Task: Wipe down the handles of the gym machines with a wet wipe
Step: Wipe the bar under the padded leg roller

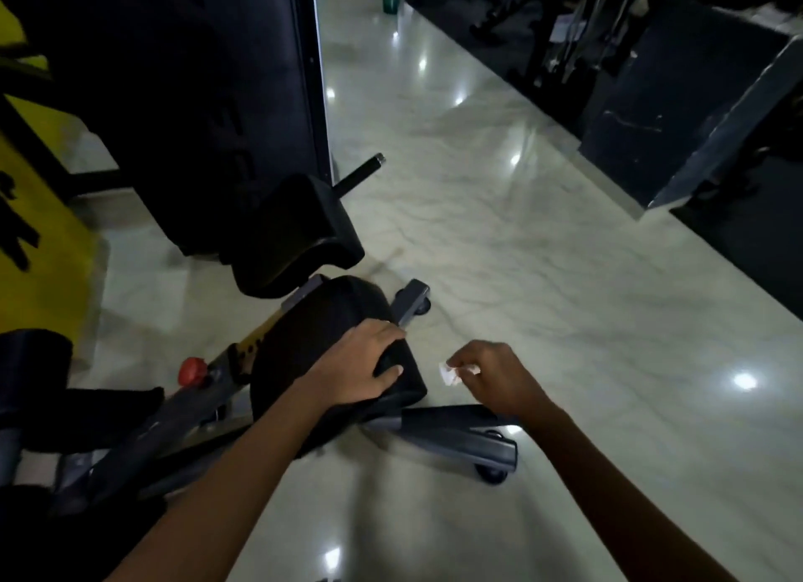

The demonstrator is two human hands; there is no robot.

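Fingers of the right hand (495,375) pinched on a wet wipe (449,373) — left hand (363,364) flat, fingers spread, on the black seat pad (330,320).

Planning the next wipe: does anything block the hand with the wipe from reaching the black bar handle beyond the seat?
Nothing visible: open floor lies between the right hand, pinching the wet wipe, and the bar handle.

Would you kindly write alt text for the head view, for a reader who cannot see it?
A person's left hand rests on a black padded seat of a gym machine, while the right hand pinches a small white wipe just beside it, above a shiny pale floor.
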